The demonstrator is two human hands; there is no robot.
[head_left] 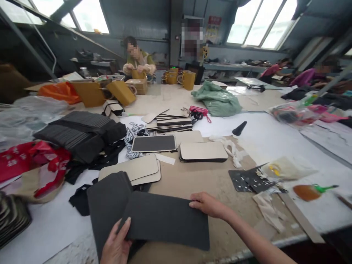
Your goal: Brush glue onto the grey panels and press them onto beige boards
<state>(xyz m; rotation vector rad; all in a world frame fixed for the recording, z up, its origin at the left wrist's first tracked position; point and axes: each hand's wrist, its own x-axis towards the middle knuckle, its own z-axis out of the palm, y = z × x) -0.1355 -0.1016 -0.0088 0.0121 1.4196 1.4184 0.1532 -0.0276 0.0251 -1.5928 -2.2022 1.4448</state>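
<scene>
We have the black sheet (167, 220) stretched between our two hands at the near side of the table, its long axis running left to right, and that line from hand to hand is, we judge, what any shift of it hinges on. Our left hand (117, 240) is at the left end, thumb lying on top, the other fingers seemingly underneath, though we cannot tell exactly how they press. Our right hand (209, 205) pinches the far edge near the right corner between thumb and fingers. Neither hand is much nearer; each has its own end. The sheet's left end overlaps a black stack (106, 205) whose long axis runs near to far; whether they touch we cannot tell. The sheet looks matte, thin and fairly flat, with straight edges. Beyond it sit a pile of smooth beige panels (203, 151) with rounded corners and dark undersides, and a dark panel (154, 143) with a pale rim. Far right is a soft green bag (217, 99), crumpled and glossy.
</scene>
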